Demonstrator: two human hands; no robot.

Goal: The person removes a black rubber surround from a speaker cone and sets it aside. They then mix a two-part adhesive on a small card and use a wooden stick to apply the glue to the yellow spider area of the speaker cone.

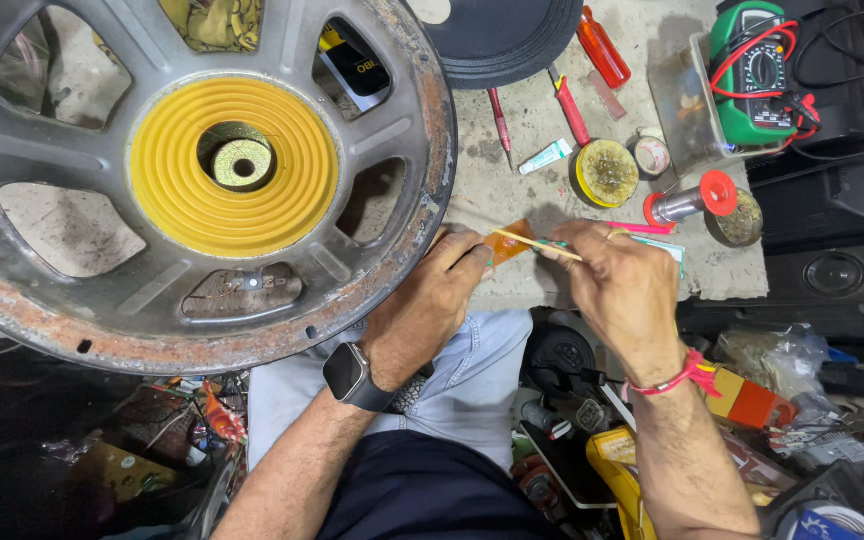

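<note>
Concrete bench point(512, 150), stained and crowded, seen from above; cluttered floor below.

Left, over bench edge: rusty speaker basket point(102, 300), grey spokes, yellow corrugated spider point(233, 166) at centre.

Centre, just beside basket rim: left hand point(432, 300), smartwatch point(349, 375) on wrist, thumb and forefinger pinched on small orange strip point(510, 240), strip held just above bench.

Right hand point(622, 290), red thread point(687, 375) at wrist, fingers pressed together around thin stick point(537, 245); stick tip lying across strip. Pink and green objects under this hand, kind not clear.

Step in hand, as judged: spreading or dabbing something onto strip with stick tip; glue likely, not confirmed. Strip itself not yet joined to anything. Next move, as judged: steady pinch on strip, light even strokes of stick, no smear onto fingers.

Bench contents, well apart from hands:
- 1 black cone point(497, 35), top edge, partly out of view.
- 2 red screwdrivers point(572, 110), plus 1 red-handled tool point(602, 45).
- 1 small white tube point(546, 157).
- 1 round yellow tin point(607, 172), open, dirty contents.
- 1 solder spool point(697, 200), red ends.
- 1 green multimeter point(752, 70) with red and black leads, upper right, in clear tray.

Lower frame: pale trousers, dark shirt, yellow tool point(617, 470) and assorted parts on floor to right.
</note>
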